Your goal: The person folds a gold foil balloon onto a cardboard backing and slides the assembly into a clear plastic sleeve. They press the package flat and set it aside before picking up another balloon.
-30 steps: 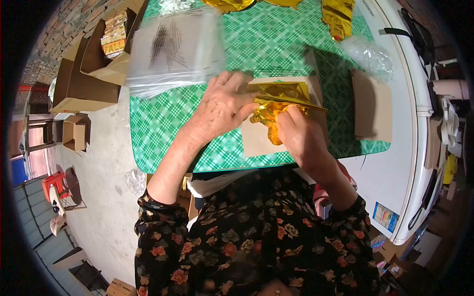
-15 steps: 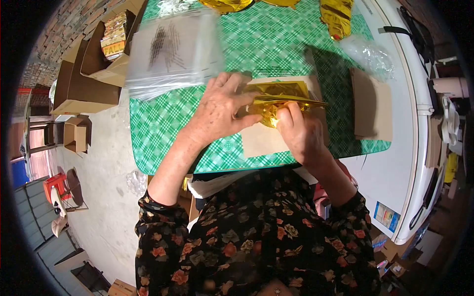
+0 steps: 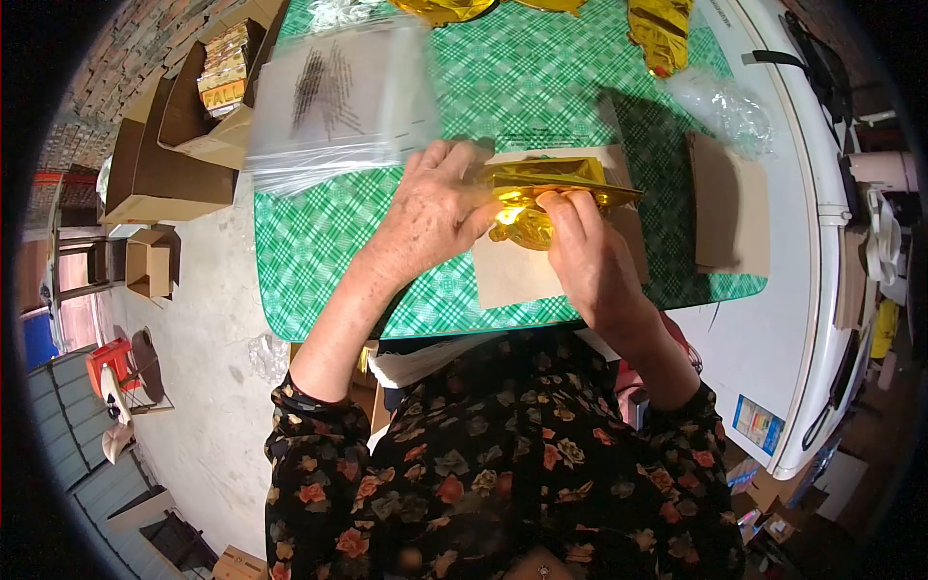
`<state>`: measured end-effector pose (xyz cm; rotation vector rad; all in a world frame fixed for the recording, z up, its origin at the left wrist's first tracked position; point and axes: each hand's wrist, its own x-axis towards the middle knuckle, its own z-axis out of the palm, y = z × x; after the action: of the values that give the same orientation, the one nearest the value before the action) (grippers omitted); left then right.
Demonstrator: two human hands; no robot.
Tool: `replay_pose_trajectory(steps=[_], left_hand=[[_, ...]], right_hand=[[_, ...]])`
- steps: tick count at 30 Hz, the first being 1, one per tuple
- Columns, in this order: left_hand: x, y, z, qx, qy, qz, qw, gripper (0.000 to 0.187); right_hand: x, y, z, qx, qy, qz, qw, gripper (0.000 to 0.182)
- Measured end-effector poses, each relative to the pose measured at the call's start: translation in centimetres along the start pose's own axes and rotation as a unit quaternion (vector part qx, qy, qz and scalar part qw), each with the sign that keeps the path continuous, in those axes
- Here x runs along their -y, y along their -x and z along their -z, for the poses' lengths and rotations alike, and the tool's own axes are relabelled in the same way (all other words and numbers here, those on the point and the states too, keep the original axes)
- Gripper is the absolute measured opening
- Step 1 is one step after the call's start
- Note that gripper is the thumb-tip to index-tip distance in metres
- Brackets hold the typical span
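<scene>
Left hand (image 3: 432, 215) lies fingers spread over the near end of a folded gold foil piece (image 3: 541, 188), pinning it against a brown card sheet (image 3: 512, 275) on the green checked table (image 3: 319, 232). Up and to the left of that hand sits a stack of clear plastic bags (image 3: 338, 97), with open cardboard boxes (image 3: 174, 145) farther left, off the table edge. Right hand (image 3: 585, 256), just right of the left one and touching the same foil, pinches its crumpled lower part between thumb and fingertips. Beyond it to the right lies another brown card (image 3: 727, 203), then a white appliance top (image 3: 773, 319). More gold foil (image 3: 662, 34) lies at the far edge.
</scene>
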<state>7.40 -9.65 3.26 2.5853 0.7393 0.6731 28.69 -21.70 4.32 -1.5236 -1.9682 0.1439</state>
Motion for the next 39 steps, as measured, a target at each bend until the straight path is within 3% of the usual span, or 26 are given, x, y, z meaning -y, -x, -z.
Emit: replay_pose_trajectory(steps=[4, 10, 13, 22, 25, 28, 32, 35, 39], left_hand=[[0.1, 0.0, 0.0, 0.002, 0.000, -0.002, 1.000, 0.020], [0.2, 0.0, -0.2, -0.005, 0.002, -0.007, 1.000, 0.021], [0.1, 0.0, 0.0, 0.001, 0.002, -0.003, 1.000, 0.023], [-0.4, 0.0, 0.0, -0.008, -0.014, -0.001, 1.000, 0.027], [-0.3, -0.1, -0.4, -0.012, -0.023, 0.003, 1.000, 0.026], [-0.2, -0.1, -0.6, -0.023, -0.026, -0.004, 0.999, 0.023], [0.0, -0.1, -0.7, -0.035, -0.033, -0.016, 0.999, 0.026], [-0.1, -0.2, -0.6, -0.035, -0.028, -0.018, 0.999, 0.024], [-0.4, -0.2, -0.5, -0.025, -0.001, 0.009, 1.000, 0.018]], right_hand=[[-0.4, 0.4, -0.2, 0.007, 0.070, 0.026, 0.997, 0.033], [-1.6, 0.0, -0.8, -0.092, 0.189, 0.136, 0.968, 0.024], [-1.4, 0.1, -0.7, -0.084, 0.207, 0.131, 0.966, 0.021], [-1.6, 0.0, -1.9, -0.052, 0.204, 0.058, 0.976, 0.019], [-0.7, 0.0, -0.8, -0.024, 0.140, 0.058, 0.988, 0.025], [0.5, 0.9, 0.3, -0.036, 0.113, 0.079, 0.990, 0.032], [0.6, 2.9, 0.9, -0.035, 0.088, 0.209, 0.973, 0.033], [0.9, 2.9, 0.7, 0.046, 0.126, 0.167, 0.977, 0.032], [0.2, 2.0, -0.1, 0.014, 0.156, 0.131, 0.979, 0.035]])
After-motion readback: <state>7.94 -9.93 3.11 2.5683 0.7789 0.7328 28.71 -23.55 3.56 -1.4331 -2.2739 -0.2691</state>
